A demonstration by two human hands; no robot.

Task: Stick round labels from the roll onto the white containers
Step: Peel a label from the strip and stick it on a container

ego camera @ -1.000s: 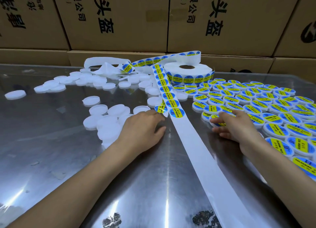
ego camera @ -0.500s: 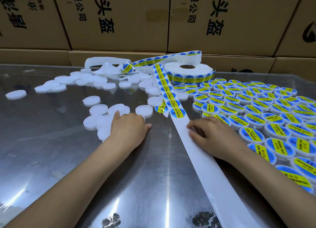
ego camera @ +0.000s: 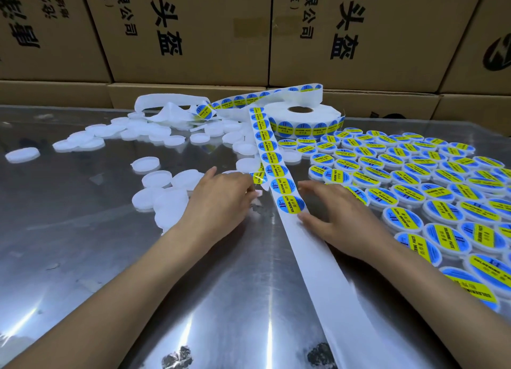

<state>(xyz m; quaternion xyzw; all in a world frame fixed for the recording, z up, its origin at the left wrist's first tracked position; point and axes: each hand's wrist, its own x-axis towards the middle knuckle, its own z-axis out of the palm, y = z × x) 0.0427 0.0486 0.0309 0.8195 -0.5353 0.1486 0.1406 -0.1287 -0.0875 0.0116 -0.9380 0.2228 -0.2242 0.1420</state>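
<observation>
left grip: my left hand [ego camera: 218, 202] lies palm down among the plain white containers [ego camera: 154, 197], fingers curled over something at the strip's edge; a white container seems to sit under the fingertips, can't confirm what it holds.
right grip: my right hand [ego camera: 340, 219] is flat, fingers straight, thumb tip touching the near edge of the lowest label [ego camera: 290, 205]; grasping nothing yet.
strip: backing strip [ego camera: 312, 260] runs between both hands, bare toward me, labels going up toward the roll [ego camera: 301, 117].
loose label: one label [ego camera: 260, 176] curls off the strip's left edge by my left fingertips.
done pile: labelled containers [ego camera: 409, 180] packed in rows right of the strip.
todo pile: plain ones scattered left and back on the counter [ego camera: 83, 258].
backdrop: cardboard boxes [ego camera: 193, 31] behind.
step, my guess: peel the lowest label, set it on the container at my left.
how to do it well: lift the edge with the thumb, peel low and slow so the backing stays flat, touch the rim only, centre it, press from the middle outward.
risk: label folding on itself.
</observation>
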